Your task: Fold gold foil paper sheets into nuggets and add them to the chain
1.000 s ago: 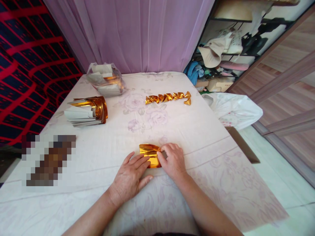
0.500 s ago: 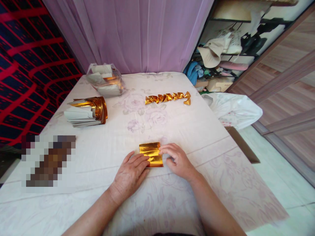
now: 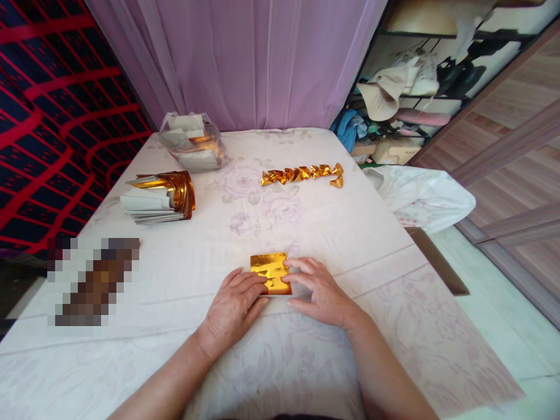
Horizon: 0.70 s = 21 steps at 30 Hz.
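A gold foil sheet [image 3: 270,273] lies flat on the table [image 3: 376,233], near its front edge and between the person's two hands. The left hand [image 3: 234,306] rests palm down on the cloth, fingers stretched forward, its fingertips pressing the sheet's lower left edge. The right hand [image 3: 321,289] lies flat too, fingers spread and pointing left, the tips touching the sheet's right edge. Neither hand is clenched or pinching: both are open and press the foil against the table rather than grasp it. Most of the sheet shows beyond the fingertips, on the far side of both hands.

Farther back, a row of folded gold pieces [image 3: 301,173] lies across the middle of the table, well apart from the hands. At the left stands a stack of foil sheets [image 3: 160,196], white sides and gold sides showing, and behind it a clear plastic bag [image 3: 192,143] with more sheets. A white bag [image 3: 422,198] hangs off the table's right edge. A purple curtain [image 3: 245,58] hangs behind the table.
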### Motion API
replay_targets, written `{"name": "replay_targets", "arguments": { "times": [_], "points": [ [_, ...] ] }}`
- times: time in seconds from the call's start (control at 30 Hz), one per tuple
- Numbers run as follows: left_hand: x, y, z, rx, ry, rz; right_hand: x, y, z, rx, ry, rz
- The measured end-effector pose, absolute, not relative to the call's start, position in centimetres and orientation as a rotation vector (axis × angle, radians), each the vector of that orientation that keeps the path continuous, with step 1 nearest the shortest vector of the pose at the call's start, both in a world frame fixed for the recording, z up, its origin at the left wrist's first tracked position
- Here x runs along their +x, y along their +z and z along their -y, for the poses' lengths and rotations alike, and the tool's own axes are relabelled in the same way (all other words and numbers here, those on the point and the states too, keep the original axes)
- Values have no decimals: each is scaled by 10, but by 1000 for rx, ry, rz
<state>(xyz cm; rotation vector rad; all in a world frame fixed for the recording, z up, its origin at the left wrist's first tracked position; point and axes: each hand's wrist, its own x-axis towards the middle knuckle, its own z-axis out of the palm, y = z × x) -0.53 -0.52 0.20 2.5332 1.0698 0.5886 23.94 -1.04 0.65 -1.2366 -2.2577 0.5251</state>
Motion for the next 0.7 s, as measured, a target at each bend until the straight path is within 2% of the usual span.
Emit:
{"name": "replay_targets", "arguments": {
  "times": [0.7],
  "points": [
    [-7, -5, 7, 2611, 725, -1078, 219, -12, 2, -1417, 288, 2042]
  ]
}}
